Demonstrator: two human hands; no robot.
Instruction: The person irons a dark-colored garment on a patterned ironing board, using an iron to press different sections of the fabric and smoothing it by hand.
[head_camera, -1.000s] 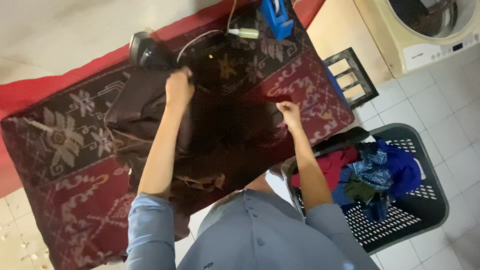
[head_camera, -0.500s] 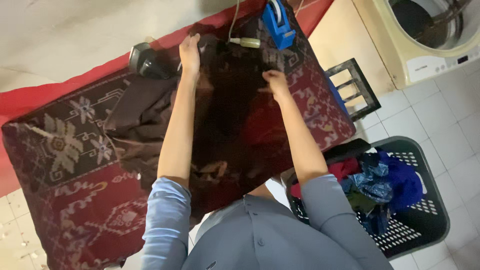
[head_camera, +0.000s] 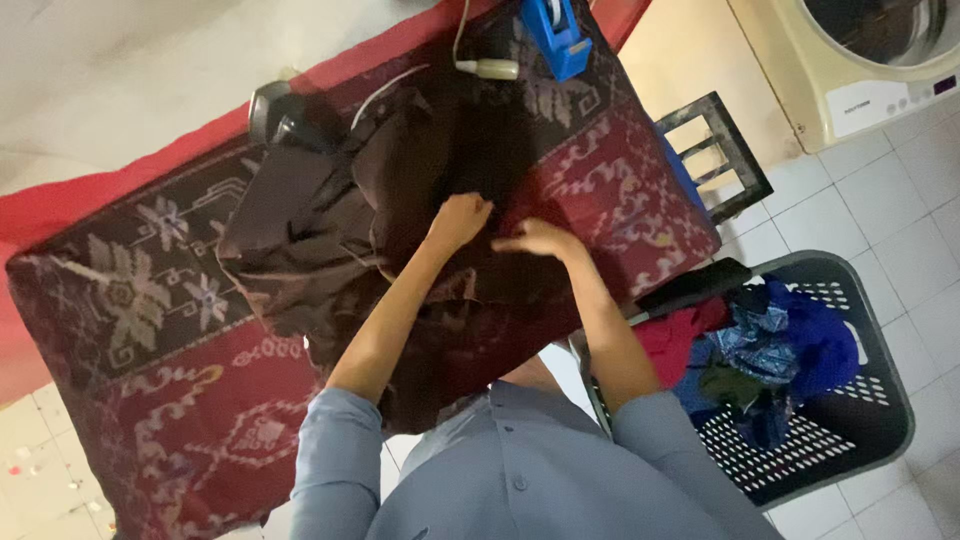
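Patterned red cloth (head_camera: 160, 400) covers the table. Dark garment (head_camera: 330, 240) lies spread on it, mid-table. Basket (head_camera: 880, 400) of clothes sits at the right. Left hand (head_camera: 460, 218) is clenched on the garment; right hand (head_camera: 540, 240) rests flat on it, fingers loose.

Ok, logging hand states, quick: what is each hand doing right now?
Left hand: closed in a fist, pressing on the dark brown garment.
Right hand: open, fingers flat on the same garment.
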